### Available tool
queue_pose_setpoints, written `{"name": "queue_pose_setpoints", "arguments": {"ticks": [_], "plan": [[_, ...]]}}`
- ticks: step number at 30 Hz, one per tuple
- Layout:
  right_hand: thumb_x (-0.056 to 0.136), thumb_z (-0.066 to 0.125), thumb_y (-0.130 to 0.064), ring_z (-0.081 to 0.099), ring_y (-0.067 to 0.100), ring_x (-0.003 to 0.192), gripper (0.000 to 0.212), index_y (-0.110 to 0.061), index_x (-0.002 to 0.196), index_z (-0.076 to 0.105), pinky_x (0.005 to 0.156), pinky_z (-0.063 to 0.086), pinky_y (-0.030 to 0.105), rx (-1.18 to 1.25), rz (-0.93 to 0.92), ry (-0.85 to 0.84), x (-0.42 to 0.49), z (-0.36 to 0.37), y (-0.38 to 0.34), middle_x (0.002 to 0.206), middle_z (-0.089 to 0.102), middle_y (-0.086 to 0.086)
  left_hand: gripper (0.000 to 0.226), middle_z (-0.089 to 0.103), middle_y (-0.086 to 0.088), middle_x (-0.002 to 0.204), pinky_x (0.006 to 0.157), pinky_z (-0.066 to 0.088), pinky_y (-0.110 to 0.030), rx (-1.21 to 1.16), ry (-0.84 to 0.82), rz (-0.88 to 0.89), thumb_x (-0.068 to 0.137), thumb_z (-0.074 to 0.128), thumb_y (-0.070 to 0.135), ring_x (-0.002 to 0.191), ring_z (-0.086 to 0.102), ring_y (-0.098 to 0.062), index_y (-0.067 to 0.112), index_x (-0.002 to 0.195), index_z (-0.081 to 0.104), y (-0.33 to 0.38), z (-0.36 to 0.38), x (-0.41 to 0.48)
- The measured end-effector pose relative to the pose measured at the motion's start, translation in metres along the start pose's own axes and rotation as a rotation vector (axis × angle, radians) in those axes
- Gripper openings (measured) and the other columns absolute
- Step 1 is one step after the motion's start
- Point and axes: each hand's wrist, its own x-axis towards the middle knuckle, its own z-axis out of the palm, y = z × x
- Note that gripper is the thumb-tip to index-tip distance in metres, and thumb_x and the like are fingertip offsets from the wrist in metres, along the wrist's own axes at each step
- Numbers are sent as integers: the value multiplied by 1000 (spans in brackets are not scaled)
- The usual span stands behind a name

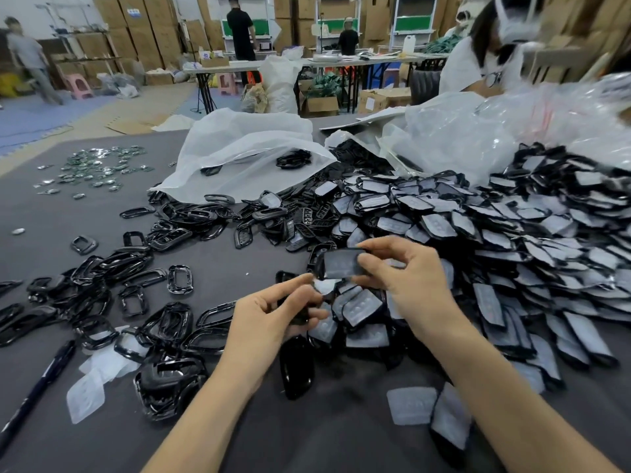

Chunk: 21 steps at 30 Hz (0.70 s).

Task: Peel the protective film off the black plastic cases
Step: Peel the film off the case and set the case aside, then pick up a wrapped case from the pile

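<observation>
Pinching grip, right hand (409, 274): thumb and fingertips hold one black case (341, 251) by its edges, raised above the heap of filmed cases (512, 233), with the protective film (338, 268) facing you.

Left hand (273, 312): lower fingers curl round a dark part (297, 317), probably another case, though it is blurred. The forefinger and thumb tips sit just beside the held case's lower left corner. You cannot tell from this view whether they have caught the film.

Judgement: the peel is about to start. Pick the film up at a corner with a nail, then pull it low and steady across the face. Keep your right fingertips on the rim so the gloss stays unmarked. Drop the peeled film with the loose film pieces (411, 404), away from the heap.
</observation>
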Motion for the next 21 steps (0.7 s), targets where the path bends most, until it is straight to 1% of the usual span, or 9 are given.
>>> {"name": "queue_pose_setpoints", "arguments": {"ticks": [1,4,7,10,11,13,15,19,21], "plan": [[84,67,6,70,18,60,18,-11,81,69,60,58,23,-17,-24,52,7,-12,-9,73,68,4,24,75,-12,93,62,56,-20,-19,7,-15,73,71,31,75,73,-22,15,89,79,0,-1,1],[83,68,5,70,16,57,18,-14,82,68,57,57,21,-168,-116,232,39,-63,-35,70,67,2,25,75,-10,96,64,56,-20,-29,-23,-75,96,50,3,84,74,-24,9,112,68,-2,-4,4],[84,66,4,66,16,48,14,-9,88,64,62,60,30,-401,-100,378,80,-110,-47,69,61,6,34,74,-12,100,66,57,-21,11,-45,-90,98,41,-7,90,73,-27,8,118,65,-2,-4,3],[82,64,7,61,11,40,10,-2,85,62,52,56,22,-570,8,400,107,-136,-38,83,60,17,37,74,-14,101,66,57,-21,-6,-9,-62,99,40,-8,90,73,-28,11,116,66,2,-4,2],[82,65,6,61,13,42,10,-3,80,62,51,54,21,-627,41,395,112,-138,-32,85,62,19,37,74,-15,101,65,57,-21,-27,16,-52,98,40,-9,89,73,-27,12,115,67,3,-4,3],[79,70,-1,61,19,60,5,-3,80,66,64,53,29,-790,60,392,118,-139,-22,84,66,17,37,74,-16,101,64,57,-20,-69,63,-32,98,41,-9,86,74,-26,14,113,67,4,-6,4],[78,74,-9,58,20,78,7,-8,84,70,75,44,26,-921,38,393,120,-138,-20,86,67,12,37,74,-16,98,64,57,-20,-88,103,-9,98,41,-8,85,74,-25,15,115,65,5,-8,5],[81,70,-11,61,29,98,9,-8,88,73,78,39,26,-996,31,416,119,-132,-24,97,71,15,43,74,-16,96,67,57,-21,-156,161,41,99,41,-6,88,73,-28,23,129,53,7,-14,9],[84,64,-13,61,31,100,12,-7,92,71,78,39,26,-1032,-52,468,117,-124,-29,99,70,16,52,75,-15,94,66,57,-21,-180,207,63,100,41,-5,88,73,-28,27,140,40,7,-17,12]]}}
